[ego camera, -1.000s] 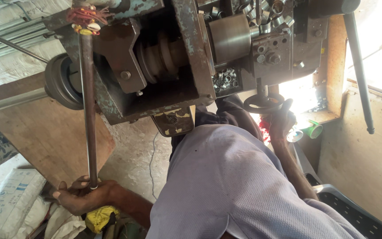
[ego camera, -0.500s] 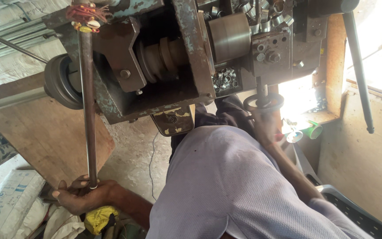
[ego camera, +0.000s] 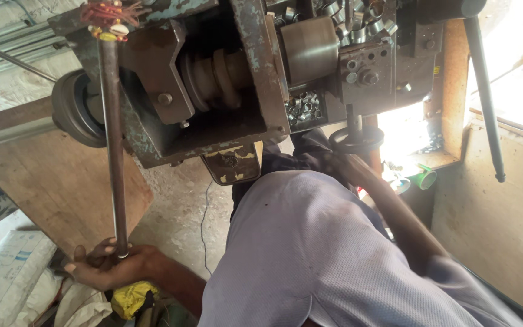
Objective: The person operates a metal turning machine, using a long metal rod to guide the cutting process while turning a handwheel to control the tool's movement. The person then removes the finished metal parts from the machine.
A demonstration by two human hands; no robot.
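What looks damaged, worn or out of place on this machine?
The machine body has paint flaking off in patches. Loose short metal rings lie heaped in its recess. Red thread is wound around the top of the long rod, whose lower end the left hand grips.

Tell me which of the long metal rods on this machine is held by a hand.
It is the left rod, a grey bar with red thread at its top; the left hand grips its lower end. The dark rod on the right hangs free beside the wall, untouched.
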